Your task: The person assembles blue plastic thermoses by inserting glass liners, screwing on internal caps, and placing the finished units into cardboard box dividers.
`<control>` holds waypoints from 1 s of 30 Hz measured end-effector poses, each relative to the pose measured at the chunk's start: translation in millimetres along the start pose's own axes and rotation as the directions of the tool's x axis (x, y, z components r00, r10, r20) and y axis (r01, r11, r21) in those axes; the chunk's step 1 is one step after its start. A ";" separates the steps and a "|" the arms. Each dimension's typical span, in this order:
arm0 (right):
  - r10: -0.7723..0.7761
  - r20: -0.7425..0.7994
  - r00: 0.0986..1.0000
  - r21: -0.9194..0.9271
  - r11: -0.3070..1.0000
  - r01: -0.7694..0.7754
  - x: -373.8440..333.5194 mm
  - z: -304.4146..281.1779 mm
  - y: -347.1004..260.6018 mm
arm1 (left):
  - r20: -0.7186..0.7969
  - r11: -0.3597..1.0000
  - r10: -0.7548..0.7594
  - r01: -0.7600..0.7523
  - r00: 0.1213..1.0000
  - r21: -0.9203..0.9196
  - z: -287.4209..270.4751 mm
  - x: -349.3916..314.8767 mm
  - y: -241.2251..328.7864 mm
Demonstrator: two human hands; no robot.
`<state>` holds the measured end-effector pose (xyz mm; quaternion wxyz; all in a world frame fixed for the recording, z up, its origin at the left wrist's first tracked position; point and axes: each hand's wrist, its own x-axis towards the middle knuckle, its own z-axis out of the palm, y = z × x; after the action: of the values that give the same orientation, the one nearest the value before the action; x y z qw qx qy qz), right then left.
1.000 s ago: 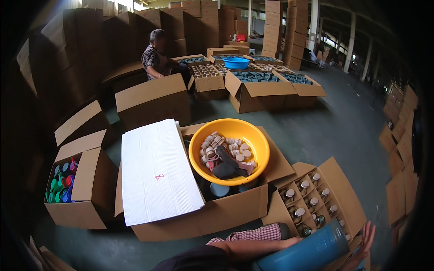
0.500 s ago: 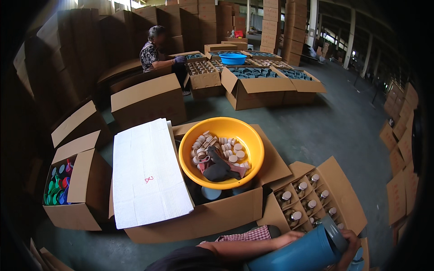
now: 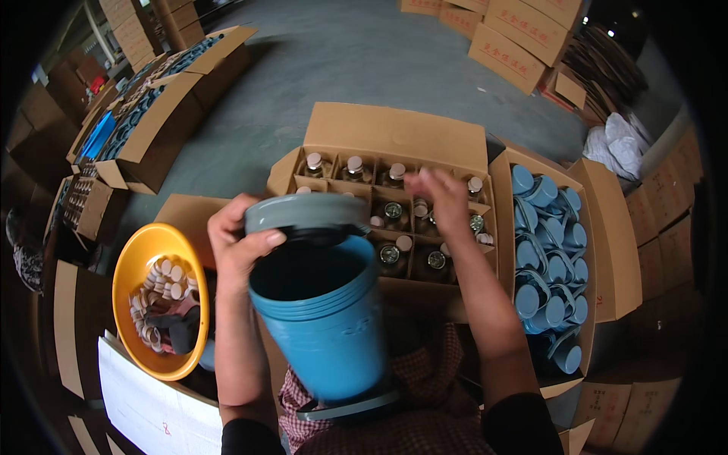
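Note:
My left hand [image 3: 236, 239] grips a grey-blue collar [image 3: 303, 212], tilted over the mouth of a blue thermos shell [image 3: 326, 318]. The shell has a ridged rim and a dark hollow inside. It leans toward my lap, with a grey-blue handle [image 3: 349, 406] at its lower end. My right hand [image 3: 444, 197] reaches over a divided carton [image 3: 394, 125], fingers extended and slightly blurred near the glass bottles. Several glass bottles [image 3: 354, 168] stand in its compartments, many with pale round stoppers; some show shiny round tops [image 3: 392, 212]. I see nothing in the right fingers.
At the right, an open carton [image 3: 614, 227] holds several blue thermos shells [image 3: 550, 254] with handles. A yellow basin [image 3: 199, 341] of pale stoppers and a dark glove [image 3: 182, 331] stands at the left, beside a white board [image 3: 152, 402]. More filled cartons [image 3: 163, 121] stand farther off.
My view has swung right and down. The blue shell now sits upright before me, tilted. My left hand has the collar at its mouth, and my right hand has moved over the bottle carton.

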<state>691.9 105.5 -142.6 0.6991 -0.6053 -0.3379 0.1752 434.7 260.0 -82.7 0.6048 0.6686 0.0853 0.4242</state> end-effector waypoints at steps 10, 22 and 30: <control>-0.229 0.098 0.969 -0.871 0.452 0.195 -103.3 -90.0 160.4 | -0.273 0.708 -0.475 0.180 0.837 -0.683 5.2 -3.2 -46.5; -0.053 0.378 0.924 -0.922 -0.113 0.370 -72.1 -132.4 201.6 | -0.004 0.613 -0.574 0.427 0.819 -0.664 45.7 -57.3 -97.4; 0.184 0.223 0.957 -0.969 -0.067 0.238 -83.1 -138.9 200.3 | -0.141 0.411 -0.736 0.273 0.662 -0.870 36.3 -65.8 -134.6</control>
<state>760.8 -8.7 -362.9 -0.0205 -0.8823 -0.4669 -0.0563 471.6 226.3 -228.5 0.8890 0.1284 0.2513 0.3605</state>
